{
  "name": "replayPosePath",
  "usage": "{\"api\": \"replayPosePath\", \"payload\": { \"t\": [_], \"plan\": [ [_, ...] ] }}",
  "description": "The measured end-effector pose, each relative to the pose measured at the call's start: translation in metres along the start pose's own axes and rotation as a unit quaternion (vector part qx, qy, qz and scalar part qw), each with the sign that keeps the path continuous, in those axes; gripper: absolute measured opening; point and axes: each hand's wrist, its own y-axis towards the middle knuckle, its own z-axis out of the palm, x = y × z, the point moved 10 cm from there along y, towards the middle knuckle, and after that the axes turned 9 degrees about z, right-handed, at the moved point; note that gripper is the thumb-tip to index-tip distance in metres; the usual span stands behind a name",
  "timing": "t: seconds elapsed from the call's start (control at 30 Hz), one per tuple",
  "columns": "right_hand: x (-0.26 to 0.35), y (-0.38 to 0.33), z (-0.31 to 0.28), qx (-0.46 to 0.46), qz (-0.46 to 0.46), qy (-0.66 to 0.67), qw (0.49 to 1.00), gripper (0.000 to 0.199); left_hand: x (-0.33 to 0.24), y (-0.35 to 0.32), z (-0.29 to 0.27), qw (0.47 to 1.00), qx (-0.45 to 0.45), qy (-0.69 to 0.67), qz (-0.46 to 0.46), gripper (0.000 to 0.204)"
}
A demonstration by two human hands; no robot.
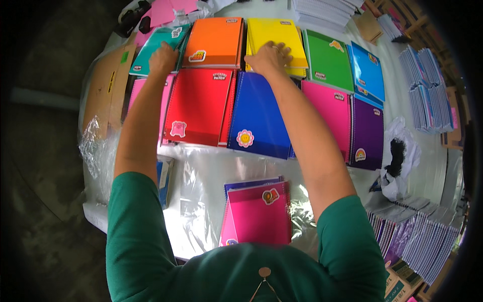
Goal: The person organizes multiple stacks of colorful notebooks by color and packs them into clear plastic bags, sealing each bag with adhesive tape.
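Note:
Two rows of spiral notebooks lie on the table, with both my arms stretched over them. My left hand [163,59] is at the right edge of the teal notebook [146,59] at the far left, its fingers drawn together on it and partly hidden. My right hand [270,56] rests with spread fingers on the yellow notebook [282,32]. Between them lies an orange notebook [211,40]; to the right are green [327,60] and light blue [370,70] ones. The nearer row has red [198,105], dark blue [256,110], pink [334,113] and purple [367,131] notebooks.
A pink notebook [261,216] lies over a blue one close to my body. Clear plastic film [193,186] covers the table. Cardboard [108,90] lies at left. Notebook stacks [425,93] stand at right, with more [422,241] at lower right. White paper stacks [324,12] are at the back.

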Motion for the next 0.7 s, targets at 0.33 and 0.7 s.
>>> {"api": "replayPosePath", "payload": {
  "t": [0.33,0.7],
  "plan": [
    [-0.094,-0.049,-0.145,0.173,-0.250,0.739,0.601,0.036,-0.046,-0.216,-0.194,0.847,-0.377,-0.373,0.043,0.014],
    [-0.113,-0.300,-0.143,0.091,-0.604,0.266,0.745,0.024,-0.150,-0.374,-0.077,0.931,-0.005,-0.192,0.311,0.054]
  ]
}}
